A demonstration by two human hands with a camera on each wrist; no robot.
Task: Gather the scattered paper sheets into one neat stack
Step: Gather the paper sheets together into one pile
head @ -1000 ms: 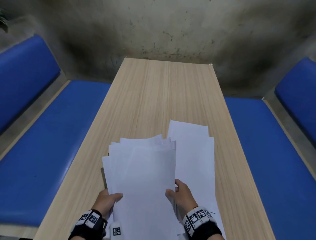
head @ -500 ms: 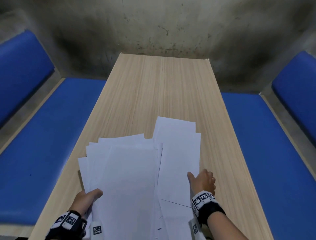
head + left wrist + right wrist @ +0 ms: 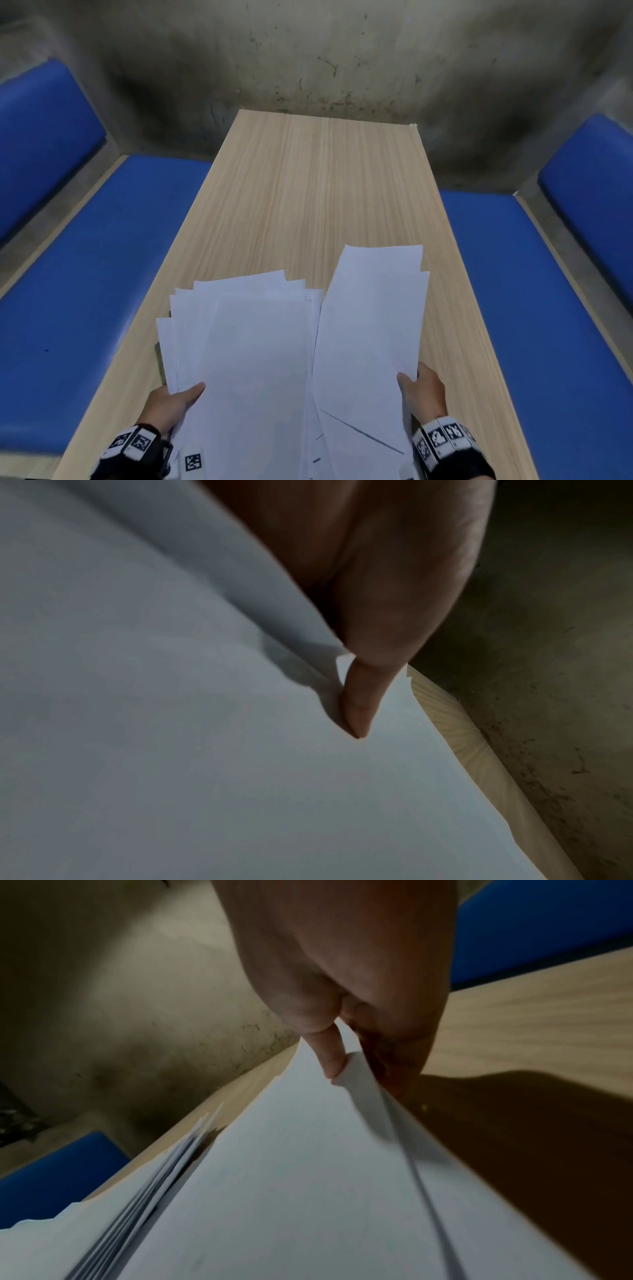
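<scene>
Several white sheets form a fanned bundle (image 3: pixel 246 359) at the near left of the wooden table (image 3: pixel 325 192). My left hand (image 3: pixel 173 399) grips its near-left edge, thumb on top (image 3: pixel 359 710). A second pair of sheets (image 3: pixel 373 325) lies to the right, their right edge lifted off the table. My right hand (image 3: pixel 423 385) pinches that edge between thumb and fingers (image 3: pixel 334 1056). The two groups overlap along the middle, and the fanned edges show in the right wrist view (image 3: pixel 164 1164).
Blue padded benches run along both sides of the table, left (image 3: pixel 85 291) and right (image 3: pixel 548 308). A stained concrete wall (image 3: pixel 325 51) closes the far end. The far half of the tabletop is bare wood.
My right hand left the bundle, moved right and took hold of the right sheets' edge, lifting it. My left hand kept its grip on the fanned bundle.
</scene>
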